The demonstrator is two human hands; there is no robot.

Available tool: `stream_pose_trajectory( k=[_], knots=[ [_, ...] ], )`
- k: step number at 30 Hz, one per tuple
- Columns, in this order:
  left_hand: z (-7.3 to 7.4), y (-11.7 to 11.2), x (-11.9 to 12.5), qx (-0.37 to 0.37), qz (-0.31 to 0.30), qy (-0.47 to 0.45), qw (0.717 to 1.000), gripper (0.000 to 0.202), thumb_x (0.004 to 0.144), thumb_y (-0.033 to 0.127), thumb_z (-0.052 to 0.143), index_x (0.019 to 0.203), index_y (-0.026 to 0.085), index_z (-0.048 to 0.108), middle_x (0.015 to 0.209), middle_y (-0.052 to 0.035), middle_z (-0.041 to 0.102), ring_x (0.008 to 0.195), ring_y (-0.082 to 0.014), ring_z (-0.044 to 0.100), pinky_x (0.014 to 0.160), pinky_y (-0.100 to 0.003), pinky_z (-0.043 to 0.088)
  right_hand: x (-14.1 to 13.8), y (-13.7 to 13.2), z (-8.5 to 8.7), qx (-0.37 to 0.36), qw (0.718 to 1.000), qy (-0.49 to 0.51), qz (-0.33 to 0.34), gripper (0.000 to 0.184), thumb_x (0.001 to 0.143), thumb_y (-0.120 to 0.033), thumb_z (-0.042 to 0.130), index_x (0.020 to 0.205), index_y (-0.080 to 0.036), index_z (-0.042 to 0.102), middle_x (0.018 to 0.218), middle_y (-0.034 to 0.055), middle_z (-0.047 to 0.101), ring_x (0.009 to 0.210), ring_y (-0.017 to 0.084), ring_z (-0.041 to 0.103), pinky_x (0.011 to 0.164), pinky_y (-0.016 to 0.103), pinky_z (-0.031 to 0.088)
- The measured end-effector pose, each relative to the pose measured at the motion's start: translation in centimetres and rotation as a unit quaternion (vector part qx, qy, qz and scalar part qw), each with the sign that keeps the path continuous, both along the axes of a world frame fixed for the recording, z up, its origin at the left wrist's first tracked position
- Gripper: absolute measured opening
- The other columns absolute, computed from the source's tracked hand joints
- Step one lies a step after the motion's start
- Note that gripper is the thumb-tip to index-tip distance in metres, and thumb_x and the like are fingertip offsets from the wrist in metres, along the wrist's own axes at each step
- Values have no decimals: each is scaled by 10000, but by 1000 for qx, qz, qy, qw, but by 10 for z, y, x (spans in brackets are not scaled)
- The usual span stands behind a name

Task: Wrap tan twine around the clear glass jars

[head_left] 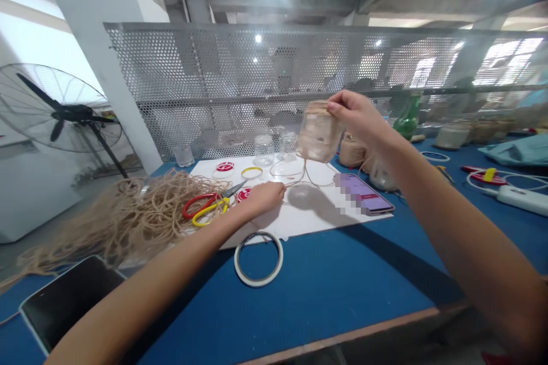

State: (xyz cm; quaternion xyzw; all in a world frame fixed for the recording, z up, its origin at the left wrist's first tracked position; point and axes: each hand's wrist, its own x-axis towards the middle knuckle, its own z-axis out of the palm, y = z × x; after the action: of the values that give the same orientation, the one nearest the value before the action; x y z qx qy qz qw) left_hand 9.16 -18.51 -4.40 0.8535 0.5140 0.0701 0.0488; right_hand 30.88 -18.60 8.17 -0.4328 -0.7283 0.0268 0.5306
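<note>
My right hand (357, 114) is raised above the table, fingers closed on the rim of a small glass jar (317, 134) partly wrapped in jute twine. A thin twine strand (299, 178) hangs from the jar down to the white sheet (317, 208). My left hand (263, 197) rests on the white sheet with fingers curled, seemingly pinching the twine end. Scissors with red and yellow handles (208, 205) lie just left of that hand. A ring of white tape (258, 259) lies on the blue table (342, 291) in front of it.
A loose heap of jute twine (128, 217) fills the left. Empty glass jars (264, 150), tape rolls (225, 169), a purple phone (363, 194), a dark phone (64, 299), a twine ball (351, 151), a green bottle (406, 120) and a white power strip (522, 199) lie around. A perforated metal screen (257, 80) backs the table; a fan (60, 111) stands left.
</note>
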Motion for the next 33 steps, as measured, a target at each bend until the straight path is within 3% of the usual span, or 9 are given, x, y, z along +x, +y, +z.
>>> stream_pose_trajectory(
  k=[3,7,9,12,17,22,28,31,33],
  knots=[
    [11,18,-17,20,80,47,995,304,808,259,401,909,106,644,1032,-200,631,979,-322,579,809,-434,434,17,-3,5,8,999,30,21,100,840,-259,523,776,-183,535,714,5,515,658,106,432,645,281,353],
    [28,53,-34,20,159,63,985,391,832,294,363,1022,68,619,1122,-253,583,1035,-369,550,819,-487,430,41,-7,10,10,1000,17,24,185,826,-409,539,781,-229,544,731,4,518,665,141,448,658,327,382],
    [39,69,-37,8,164,55,985,413,846,309,343,1050,65,605,1154,-248,568,1055,-364,541,829,-471,438,50,-13,11,6,1000,2,5,184,816,-445,537,776,-266,556,737,2,528,671,158,454,654,342,391],
    [53,81,-32,-22,125,29,992,457,889,357,275,1091,80,577,1158,-212,574,1050,-308,555,827,-394,469,56,-22,7,-4,998,-45,-34,158,831,-414,520,801,-268,573,761,14,553,678,162,465,638,343,380],
    [68,73,-26,-116,21,-30,993,405,907,392,290,1164,171,511,1257,-122,517,961,-190,599,646,-225,528,48,-30,-18,-28,997,-77,3,120,837,-289,501,841,-183,558,773,31,547,697,139,474,619,301,356],
    [69,66,-45,-213,25,-75,974,353,889,363,386,1058,106,560,1195,-169,550,978,-221,595,640,-240,538,26,-30,-56,-59,993,-73,75,176,865,-355,444,886,-200,526,797,28,534,712,161,485,613,293,379],
    [77,59,-61,-165,76,-104,978,539,872,531,350,1179,115,504,1311,-192,449,996,-269,594,605,-266,534,-2,-29,-82,-13,985,-138,99,169,894,-324,407,880,-190,508,835,40,522,810,178,478,743,319,366],
    [95,52,-64,-121,63,-134,981,512,884,523,333,1183,140,492,1297,-178,458,1012,-270,574,574,-260,524,-13,-29,-89,-5,984,-148,99,154,903,-302,395,858,-190,491,811,38,500,796,175,460,739,316,361],
    [110,46,-64,-78,38,-190,978,446,906,483,310,1119,151,518,1124,-152,573,878,-214,612,565,-249,509,-17,-29,-94,-5,983,-155,100,151,905,-300,389,851,-191,479,796,38,489,775,173,453,723,313,365]
  ],
)
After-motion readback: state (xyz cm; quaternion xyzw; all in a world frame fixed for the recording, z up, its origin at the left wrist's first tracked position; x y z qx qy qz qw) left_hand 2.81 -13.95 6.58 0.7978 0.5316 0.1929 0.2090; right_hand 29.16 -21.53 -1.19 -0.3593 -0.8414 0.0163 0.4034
